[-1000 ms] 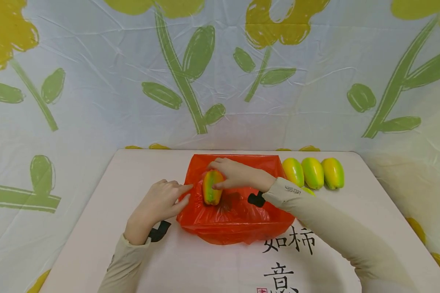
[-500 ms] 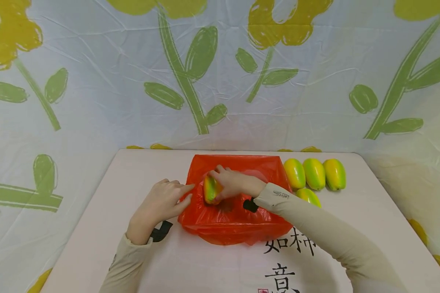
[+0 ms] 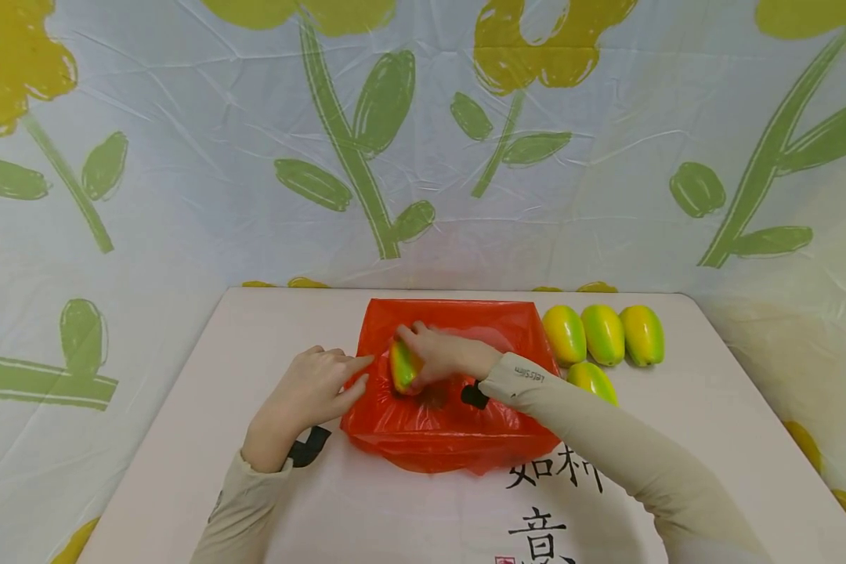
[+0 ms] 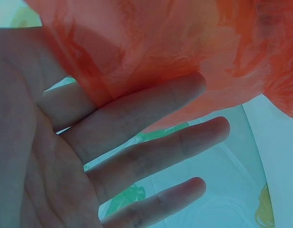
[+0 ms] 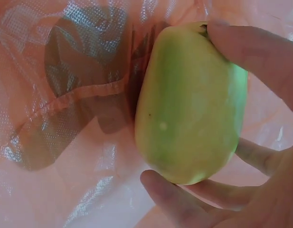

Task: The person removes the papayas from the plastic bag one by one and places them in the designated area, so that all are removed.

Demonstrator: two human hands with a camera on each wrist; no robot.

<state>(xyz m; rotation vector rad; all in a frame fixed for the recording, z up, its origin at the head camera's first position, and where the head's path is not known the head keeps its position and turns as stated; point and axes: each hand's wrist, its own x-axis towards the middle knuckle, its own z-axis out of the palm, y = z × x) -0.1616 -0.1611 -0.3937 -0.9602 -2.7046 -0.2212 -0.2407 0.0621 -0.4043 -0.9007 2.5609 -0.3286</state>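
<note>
In the head view a red plastic bag (image 3: 465, 439) lies spread open at the middle of the table. My right hand (image 3: 442, 352) is inside it, gripping a yellow-green papaya (image 3: 402, 366). The right wrist view shows the thumb at one end of this papaya (image 5: 191, 104) and fingertips at the other, with bag film behind it. My left hand (image 3: 313, 388) is at the bag's left edge, thumb and index finger apart. In the left wrist view its fingers (image 4: 151, 161) are straight, and red film (image 4: 137, 42) covers part of the index finger.
Three papayas (image 3: 602, 335) stand in a row right of the bag. Another papaya (image 3: 592, 381) lies just in front of them, beside the right sleeve. Black characters (image 3: 538, 533) mark the light table (image 3: 366, 517). A flower-printed cloth (image 3: 571, 204) hangs behind.
My right hand has lowered its fingers around the papaya in the bag and shifted slightly, and the papaya has tilted. The left hand has stayed at the bag's left edge.
</note>
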